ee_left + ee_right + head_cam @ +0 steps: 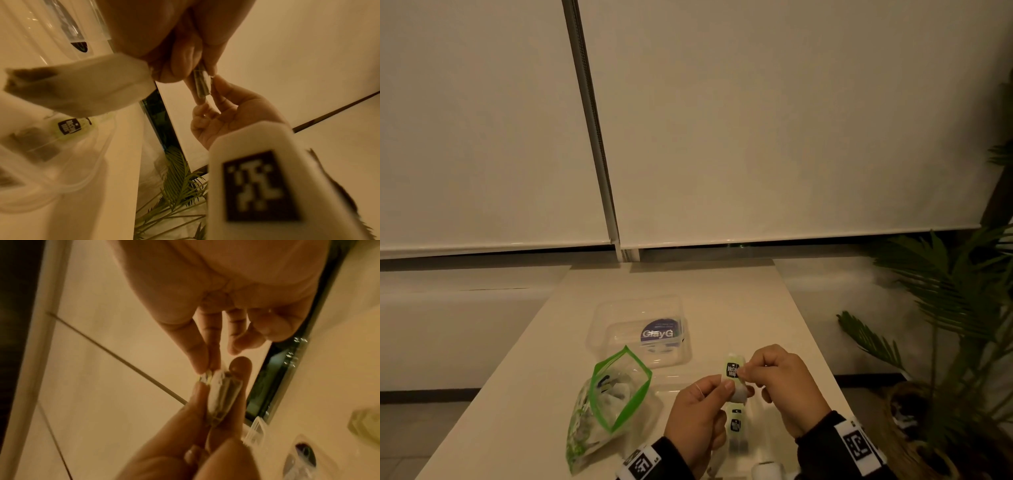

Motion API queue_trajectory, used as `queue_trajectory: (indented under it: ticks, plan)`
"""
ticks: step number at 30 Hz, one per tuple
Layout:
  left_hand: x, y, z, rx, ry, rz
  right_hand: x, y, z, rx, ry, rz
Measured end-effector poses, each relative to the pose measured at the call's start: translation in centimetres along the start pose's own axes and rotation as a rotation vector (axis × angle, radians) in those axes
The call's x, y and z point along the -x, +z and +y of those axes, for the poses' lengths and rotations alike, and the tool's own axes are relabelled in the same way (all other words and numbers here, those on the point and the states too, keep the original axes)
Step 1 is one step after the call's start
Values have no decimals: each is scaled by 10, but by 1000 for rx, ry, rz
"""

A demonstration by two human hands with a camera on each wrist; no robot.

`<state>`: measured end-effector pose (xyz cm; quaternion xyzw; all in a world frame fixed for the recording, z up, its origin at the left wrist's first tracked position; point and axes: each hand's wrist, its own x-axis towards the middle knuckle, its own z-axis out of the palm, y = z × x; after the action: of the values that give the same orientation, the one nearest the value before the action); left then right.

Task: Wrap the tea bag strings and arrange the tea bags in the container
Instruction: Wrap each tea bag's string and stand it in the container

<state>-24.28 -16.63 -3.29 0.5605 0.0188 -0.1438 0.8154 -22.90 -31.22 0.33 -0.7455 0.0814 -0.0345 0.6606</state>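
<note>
**Two hands wrapping a tea bag string**

On the tabletop (722,301), an open pouch (616,397) lies left, the clear container (606,329) behind it. Right of the pouch, the left hand (698,414) pinches the tea bag (739,395). The right hand (787,383), fingers narrowed, pinches its tag (732,370). The thin string may slip and unwind if either pinch loosens.

A pale green tea bag tag (732,368) bears a black label with white lettering. The pouch (610,404) has a bright green rim, the clear container (640,330) a purple sticker, on a cream worktop (722,291); black-and-white square-patterned wristbands (858,445).
</note>
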Motion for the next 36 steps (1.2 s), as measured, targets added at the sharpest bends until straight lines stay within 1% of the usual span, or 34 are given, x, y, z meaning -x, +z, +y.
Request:
queue_trajectory:
  ticks: [2, 4, 6, 8, 10, 13, 15, 18, 22, 24, 28, 31, 34, 36]
  plan:
    - [-2, 1, -1, 1, 12, 20, 2, 4, 2, 98, -34, 17]
    - [-4, 1, -1, -9, 8, 45, 4, 4, 1, 311, -83, -13]
    - [-5, -2, -2, -58, 10, 52, 4, 0, -5, 430, -80, -79]
    - [-5, -6, -4, -116, 15, 50, -1, -7, -11, 425, -60, -171]
    - [-6, -9, -8, -152, 8, 53, -7, -11, -16, 494, -97, -275]
    - [-7, -16, -16, -218, -62, 67, -17, -10, -10, 686, -178, -359]
    - [-7, -24, -23, -313, -126, 65, -23, -8, 2, 781, -160, -395]
    - [-3, -36, -32, -441, -193, 78, -29, -9, 33, 858, -98, -438]
    - [4, -50, -36, -443, -242, 173, -31, -2, 76, 943, 24, -506]
    - [7, -54, -31, -424, -257, 168, -31, 3, 89, 975, 38, -506]
    - [9, -59, -22, -393, -278, 149, -33, 10, 97, 1003, 37, -394]
    - [11, -56, -21, -403, -296, 112, -29, 16, 90, 1041, -2, -313]
    - [15, -53, -18, -412, -310, 87, -30, 20, 90, 1090, -53, -276]
    - [17, -51, -15, -428, -319, 70, -30, 21, 91, 1108, -23, -259]
